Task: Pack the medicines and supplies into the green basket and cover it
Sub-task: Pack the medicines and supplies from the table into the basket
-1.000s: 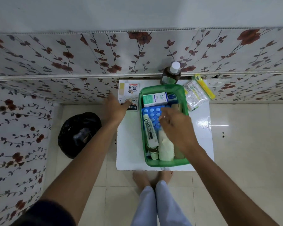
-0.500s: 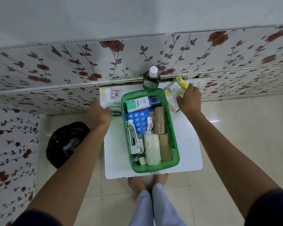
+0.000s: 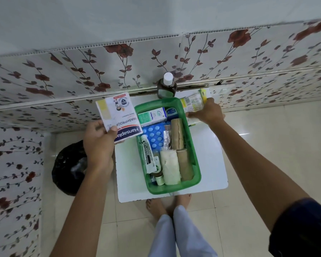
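The green basket point(image 3: 196, 175) stands on a small white table point(image 3: 209, 154). Inside lie a white-green medicine box point(image 3: 152, 116), a blue blister pack point(image 3: 154, 136), a white ointment tube point(image 3: 148, 156), two brown bandage rolls point(image 3: 177, 133), a white gauze roll point(image 3: 170, 167) and small vials. My left hand point(image 3: 98, 143) holds a white plaster box point(image 3: 117, 115) lifted off the table, left of the basket. My right hand point(image 3: 207, 113) grips a clear packet of cotton swabs point(image 3: 192, 103) at the basket's far right corner.
A brown bottle with a white cap point(image 3: 166, 86) stands behind the basket against the floral wall. A black bin bag point(image 3: 69, 167) sits on the floor left of the table. My bare feet point(image 3: 167, 204) are just below the table's near edge.
My left hand has lifted the plaster box off the table. My right hand left the basket, reached to the far right corner and took hold of the swab packet.
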